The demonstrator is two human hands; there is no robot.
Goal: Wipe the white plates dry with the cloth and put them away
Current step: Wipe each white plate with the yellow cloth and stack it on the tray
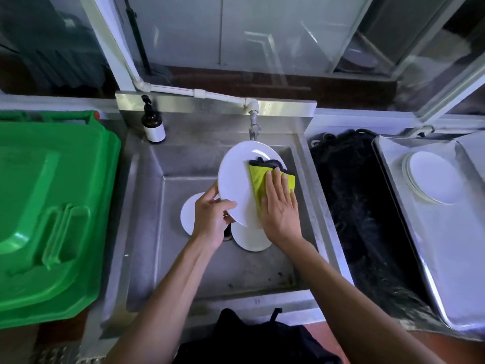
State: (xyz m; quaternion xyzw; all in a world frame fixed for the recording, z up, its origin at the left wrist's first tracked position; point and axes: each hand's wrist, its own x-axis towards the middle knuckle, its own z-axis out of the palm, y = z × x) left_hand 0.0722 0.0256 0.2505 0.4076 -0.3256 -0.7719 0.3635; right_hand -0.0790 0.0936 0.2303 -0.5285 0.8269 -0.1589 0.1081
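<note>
1. The steel sink (147, 232) is the landmark, and a white plate (236, 177) is held tilted above its basin, just in front of the tap (254, 124).
2. The left hand (210, 219) grips the near-left rim of that plate, thumb curled over the face and fingers wrapped behind it.
3. The right hand (279, 206) lies flat with fingers straight and close together, pressing a yellow-green cloth (258, 177) with a dark edge against the right side of the plate's face.
4. Two more white plates lie on the sink floor below the held one: one (187, 214) to the left, partly hidden by the left hand, and one (249, 239) nearer, beside the drain.
5. A stack of white plates (430, 177) sits on a metal tray (446, 258) well to the right of the sink, past a dark gap.
6. A brown pump bottle (153, 122) stands on the sink's back-left corner.
7. A green bin lid (49, 214) lies to the left of the sink.
</note>
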